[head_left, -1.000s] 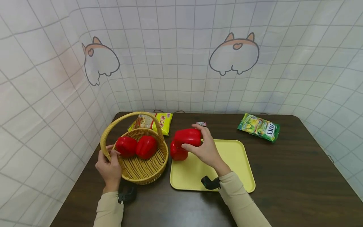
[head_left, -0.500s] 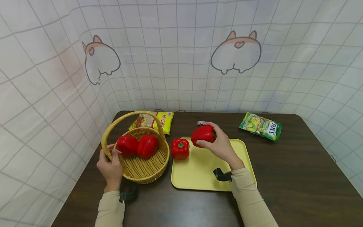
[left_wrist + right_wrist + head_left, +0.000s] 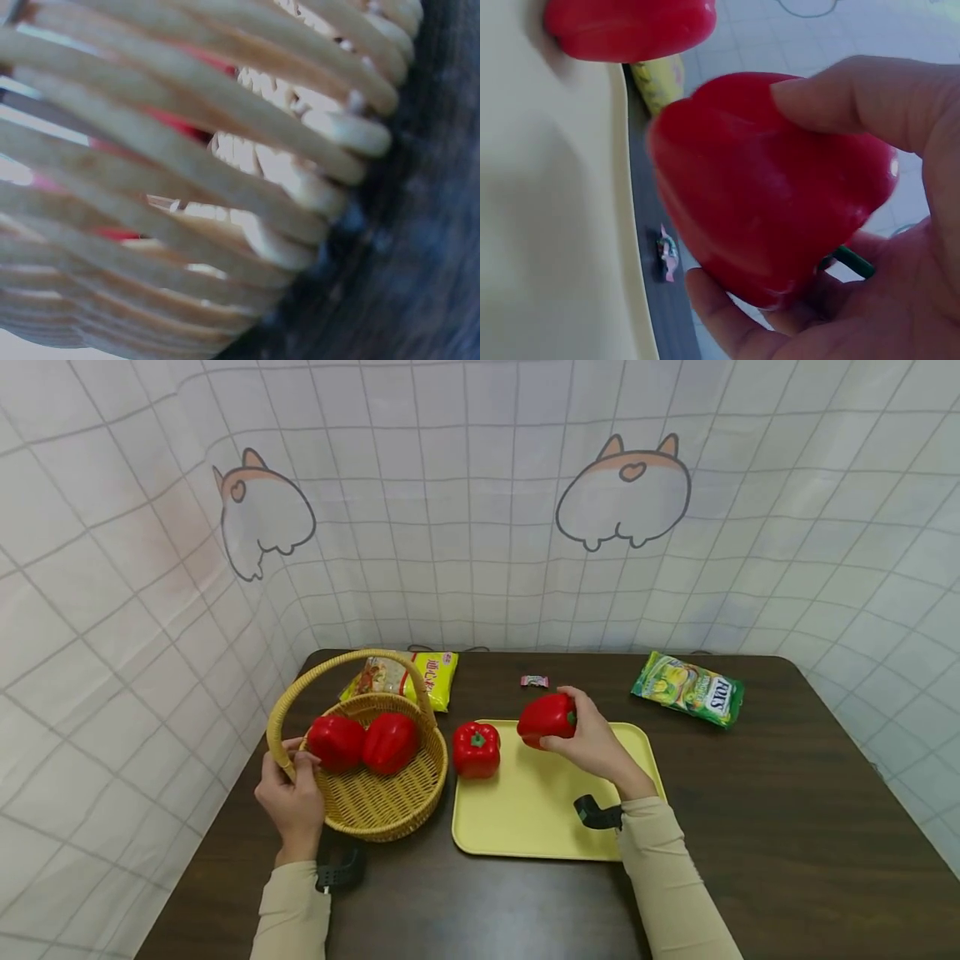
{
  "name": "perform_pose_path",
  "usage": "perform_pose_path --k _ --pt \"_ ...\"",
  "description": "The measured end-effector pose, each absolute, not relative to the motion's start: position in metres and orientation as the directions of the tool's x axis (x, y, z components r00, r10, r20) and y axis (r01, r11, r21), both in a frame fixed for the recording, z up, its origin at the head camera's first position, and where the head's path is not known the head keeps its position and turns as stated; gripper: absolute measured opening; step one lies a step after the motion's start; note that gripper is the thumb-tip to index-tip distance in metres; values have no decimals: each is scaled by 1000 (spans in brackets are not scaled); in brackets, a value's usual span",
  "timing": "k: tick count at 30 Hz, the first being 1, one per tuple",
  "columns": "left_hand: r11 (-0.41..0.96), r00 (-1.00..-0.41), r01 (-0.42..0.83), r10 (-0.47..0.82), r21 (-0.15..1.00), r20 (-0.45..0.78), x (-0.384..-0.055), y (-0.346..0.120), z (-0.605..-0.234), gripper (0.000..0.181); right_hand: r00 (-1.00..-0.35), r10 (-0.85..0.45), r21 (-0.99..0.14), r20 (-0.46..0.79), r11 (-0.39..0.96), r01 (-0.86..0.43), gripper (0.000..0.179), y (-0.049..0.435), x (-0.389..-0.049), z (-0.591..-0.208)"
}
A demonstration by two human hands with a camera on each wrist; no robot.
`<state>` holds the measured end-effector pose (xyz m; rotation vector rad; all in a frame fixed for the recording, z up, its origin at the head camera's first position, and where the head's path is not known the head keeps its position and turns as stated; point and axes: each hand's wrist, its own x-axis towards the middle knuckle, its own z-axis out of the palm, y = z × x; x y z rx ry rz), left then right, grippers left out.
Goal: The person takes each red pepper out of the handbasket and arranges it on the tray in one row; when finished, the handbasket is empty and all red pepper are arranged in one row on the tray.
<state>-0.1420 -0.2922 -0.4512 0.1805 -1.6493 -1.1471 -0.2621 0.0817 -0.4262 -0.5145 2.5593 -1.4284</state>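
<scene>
My right hand (image 3: 596, 745) grips a red bell pepper (image 3: 546, 720) over the back of the yellow tray (image 3: 525, 822). In the right wrist view, thumb and fingers wrap round this pepper (image 3: 757, 187), its green stem toward the palm. A second bell pepper (image 3: 477, 750) stands stem up in the tray's back left corner. On the left is a wicker basket (image 3: 382, 802) with two red peppers (image 3: 390, 743) lying inside. My left hand (image 3: 292, 797) holds the basket's left side at the foot of its handle. The left wrist view shows only the woven wall (image 3: 172, 150).
Behind the basket lies a yellow food packet (image 3: 435, 678). A small pink wrapped candy (image 3: 535, 681) is behind the tray. Toward the back right sits a green FOX'S bag (image 3: 688, 689). A white checked cloth (image 3: 487, 527) hangs beyond the dark table (image 3: 780, 827).
My right hand has moved right with the bell pepper, from above the standing pepper to over the tray's back middle. My left hand keeps its hold on the basket.
</scene>
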Motion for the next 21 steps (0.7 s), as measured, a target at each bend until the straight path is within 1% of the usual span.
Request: perform_pose_path --k 5,8,13,21 --pt "534 -415 400 -619 745 667 -142 -293 -450 18 -928 -371 -846 -27 503 -176 87 81 -261 -425" --pt "534 -414 408 -615 741 671 -143 -293 -449 17 -930 -367 -837 -34 519 -174 87 79 -262 -425" --pt "530 -426 408 -610 744 668 -143 -293 -448 17 -923 -384 -820 -19 534 -205 82 76 -265 -430" --pt "539 -413 387 -625 748 663 -142 -292 -448 16 -904 -427 -798 -5 546 -254 79 71 -266 -441"
